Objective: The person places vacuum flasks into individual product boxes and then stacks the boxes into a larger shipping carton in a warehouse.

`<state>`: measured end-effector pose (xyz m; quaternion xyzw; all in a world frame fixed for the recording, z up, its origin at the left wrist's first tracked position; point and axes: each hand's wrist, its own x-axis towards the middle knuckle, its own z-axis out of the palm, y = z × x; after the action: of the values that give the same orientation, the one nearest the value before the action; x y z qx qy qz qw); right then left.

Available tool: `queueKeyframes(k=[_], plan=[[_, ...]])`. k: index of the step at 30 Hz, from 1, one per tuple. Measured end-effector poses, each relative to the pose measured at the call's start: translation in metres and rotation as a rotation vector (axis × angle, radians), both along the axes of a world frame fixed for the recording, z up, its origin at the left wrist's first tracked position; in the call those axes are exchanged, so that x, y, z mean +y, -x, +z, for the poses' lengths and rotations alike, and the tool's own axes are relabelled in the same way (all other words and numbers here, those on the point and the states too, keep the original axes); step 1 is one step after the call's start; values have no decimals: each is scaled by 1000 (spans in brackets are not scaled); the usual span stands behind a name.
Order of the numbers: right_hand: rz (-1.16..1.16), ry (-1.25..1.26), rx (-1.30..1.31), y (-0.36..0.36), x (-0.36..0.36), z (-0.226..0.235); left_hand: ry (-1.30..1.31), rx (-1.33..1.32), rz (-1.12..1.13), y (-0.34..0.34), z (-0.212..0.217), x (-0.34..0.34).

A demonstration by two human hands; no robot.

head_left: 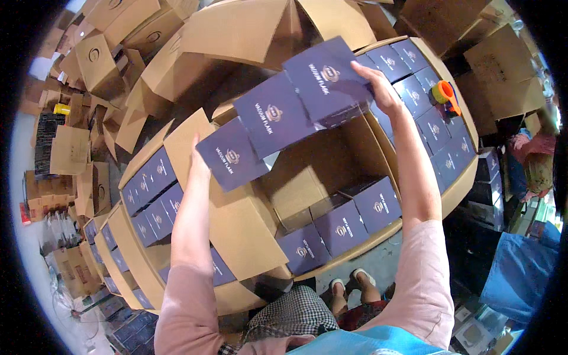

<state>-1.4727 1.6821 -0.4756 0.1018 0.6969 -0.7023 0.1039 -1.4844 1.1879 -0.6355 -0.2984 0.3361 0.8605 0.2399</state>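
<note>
A row of three dark blue product boxes (272, 115) is squeezed end to end between my two hands, raised and tilted above an open cardboard carton (296, 204). My left hand (200, 155) presses the row's left end, its fingers partly hidden behind the box. At the other end, my right hand (381, 89) grips the last box, with fingers on its upper corner. Below, three more dark blue boxes (341, 229) stand in a row along the carton's near wall. Bare cardboard shows in the rest of the carton that I can see.
A carton packed with blue boxes (435, 130) stands at right, with an orange tape dispenser (445, 94) on top. Partly filled cartons (155, 189) line the left. Empty open cartons (231, 29) crowd the far side. Another person (535, 157) is at far right.
</note>
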Motion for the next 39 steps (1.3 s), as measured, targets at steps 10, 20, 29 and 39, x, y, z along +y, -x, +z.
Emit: queueKeyframes(k=[10, 20, 29, 39], plan=[[-13, 14, 8, 8, 3, -14, 83, 67, -55, 10, 46, 6], [-185, 245, 142, -2, 6, -83, 383, 120, 158, 19, 24, -23], [-145, -975, 623, 23, -11, -286, 1829, 798, -275, 76, -115, 95], [-1041, 1009, -863, -89, -227, -356, 2337, 537, -582, -106, -51, 27]])
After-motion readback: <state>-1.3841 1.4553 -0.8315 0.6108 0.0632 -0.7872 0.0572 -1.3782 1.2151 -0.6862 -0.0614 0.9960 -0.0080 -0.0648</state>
